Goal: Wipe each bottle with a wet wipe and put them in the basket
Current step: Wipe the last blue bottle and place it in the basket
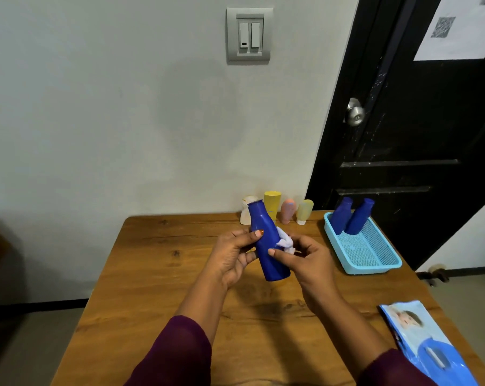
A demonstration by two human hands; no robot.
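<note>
At frame centre my left grip (233, 256) curls round one dark blue bottle (265, 240), tilted above the wooden worktop (158, 274). My right grip (305, 260) pinches one crumpled wet wipe (286, 242) against the bottle's side. Behind, at the worktop's far edge, stand four others: white bottle (248, 211), yellow bottle (272, 204), pink bottle (288, 211), pale yellow bottle (304, 211). Further right, one light blue basket (369, 254) holds two more blue bottles (341, 217) (359, 220), leaning. One wipes pack (430, 346) lies lower right.

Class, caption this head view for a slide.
The left hand holds a blue bottle, the right hand presses a wet wipe to it; two more blue bottles lean in the basket.
</note>
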